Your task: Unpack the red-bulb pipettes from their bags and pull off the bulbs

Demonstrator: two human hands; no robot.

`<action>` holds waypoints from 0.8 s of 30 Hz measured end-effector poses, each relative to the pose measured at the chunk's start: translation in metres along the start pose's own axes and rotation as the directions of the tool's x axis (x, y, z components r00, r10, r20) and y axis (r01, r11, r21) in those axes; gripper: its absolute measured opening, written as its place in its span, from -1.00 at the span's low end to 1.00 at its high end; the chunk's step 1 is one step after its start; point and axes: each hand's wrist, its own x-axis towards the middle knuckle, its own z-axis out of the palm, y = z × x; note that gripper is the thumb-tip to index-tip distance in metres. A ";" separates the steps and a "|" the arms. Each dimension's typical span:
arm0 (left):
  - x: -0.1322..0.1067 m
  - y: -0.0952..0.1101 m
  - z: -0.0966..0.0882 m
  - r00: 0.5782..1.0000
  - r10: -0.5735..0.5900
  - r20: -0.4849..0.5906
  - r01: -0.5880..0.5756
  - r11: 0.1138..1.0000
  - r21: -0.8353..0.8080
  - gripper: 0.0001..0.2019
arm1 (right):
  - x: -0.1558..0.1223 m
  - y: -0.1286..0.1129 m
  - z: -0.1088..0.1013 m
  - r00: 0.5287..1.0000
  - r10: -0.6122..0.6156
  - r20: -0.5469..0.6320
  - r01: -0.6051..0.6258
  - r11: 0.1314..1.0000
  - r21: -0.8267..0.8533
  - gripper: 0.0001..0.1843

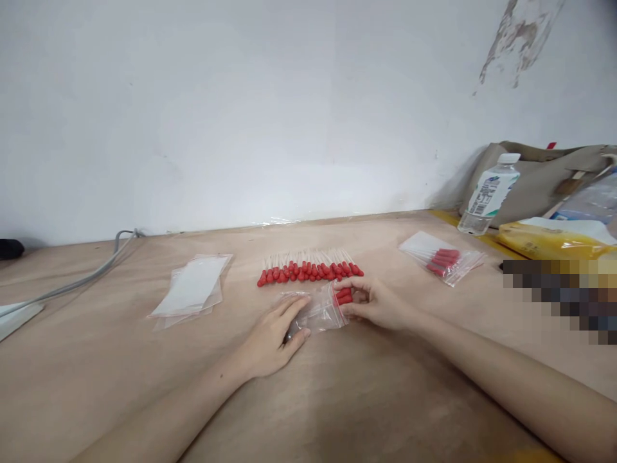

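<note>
Presently, left hand (270, 344): I see thumb and forefinger parted and curved about the left end of the plastic bag (322, 316), probably to steady it; how hard they press, I can't tell from here.
Right hand (380, 302): thumb and fingers nearly meet, with a few red-tipped sticks (345, 298) between them at the bag's mouth; gripping near the heads likely leaves the stems free, though I can't make those out.
Plastic bag: it lies between the two hands, mouth to the right, I'd say so the right fingers meet it straight on.
Loose row (311, 271): more sticks lie side by side just beyond, red heads toward me, seemingly for easy picking.
Flat bags (193, 289): overlapped, off to the left, which seems to suit the left hand.
Filled bag (465, 265): red heads show inside; it rests well to the right, presumably apart from the loose ones.
Tabletop (120, 366): pale brown, running back to the wall (241, 96), which is whitish with a peeling patch (520, 38).
Right corner: bottle (489, 193), beige holdall (540, 173), yellow packet (554, 239).
Left edge: grey cable (99, 271).
</note>
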 end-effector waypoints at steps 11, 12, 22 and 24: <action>-0.010 0.026 -0.022 0.985 -0.170 -0.019 0.160 0.872 0.463 -0.63 | -0.002 0.004 -0.020 0.956 0.292 0.026 -0.269 0.839 0.474 -0.65; -0.009 0.025 -0.024 0.988 -0.156 -0.021 0.147 0.868 0.475 -0.63 | -0.003 0.000 -0.027 0.960 0.278 0.019 -0.257 0.856 0.449 -0.66; 0.011 -0.007 -0.013 0.953 0.299 -0.056 -0.302 0.952 -0.056 -0.69 | 0.000 -0.039 -0.101 0.817 -0.106 -0.567 0.138 0.990 0.014 -0.71; 0.012 -0.002 -0.013 0.945 0.325 0.030 -0.323 0.944 -0.071 -0.66 | 0.011 -0.034 -0.094 0.734 -0.281 -0.618 0.215 0.960 -0.180 -0.69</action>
